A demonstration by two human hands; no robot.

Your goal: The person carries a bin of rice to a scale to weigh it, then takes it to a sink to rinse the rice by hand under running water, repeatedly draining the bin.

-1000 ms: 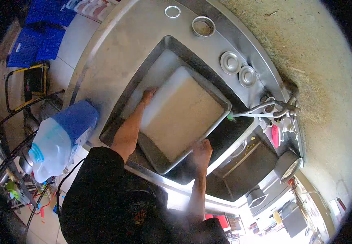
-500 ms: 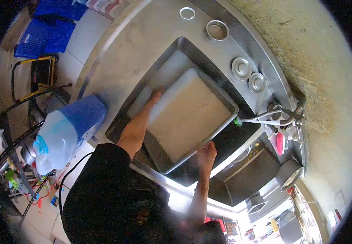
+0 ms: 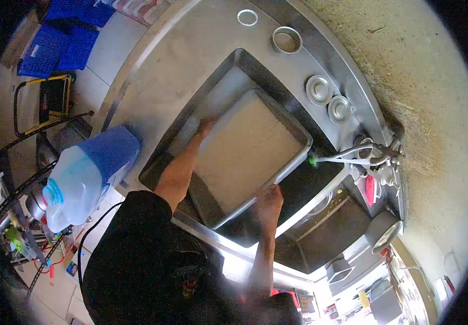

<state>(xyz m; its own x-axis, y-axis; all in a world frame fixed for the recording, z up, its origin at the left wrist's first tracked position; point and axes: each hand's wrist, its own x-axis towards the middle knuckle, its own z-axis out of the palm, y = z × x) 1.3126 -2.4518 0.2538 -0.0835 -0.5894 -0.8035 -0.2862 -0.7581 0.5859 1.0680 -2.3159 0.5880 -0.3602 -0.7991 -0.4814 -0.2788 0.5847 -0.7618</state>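
A large rectangular metal tray (image 3: 247, 157) lies tilted in the steel sink basin (image 3: 239, 58), with a pale tan layer across its inside. Under or behind its upper left side shows another pale, cloudy surface. My left hand (image 3: 207, 128) is closed at the tray's left rim; its fingertips are blurred. At the lower right rim, my right hand (image 3: 270, 198) has its fingers curled round the tray's edge.
A faucet (image 3: 377, 157) stands right of the basin, with a green-tipped spout. Round metal pieces (image 3: 319, 90) sit on the back ledge. A large blue jug (image 3: 93, 170) is at the left. A second basin (image 3: 326, 230) lies lower right.
The tray has shifted slightly left, its lower right edge appearing more raised. My right hand has moved a little left and up with it. The cloudy strip along the tray's left side has thinned.
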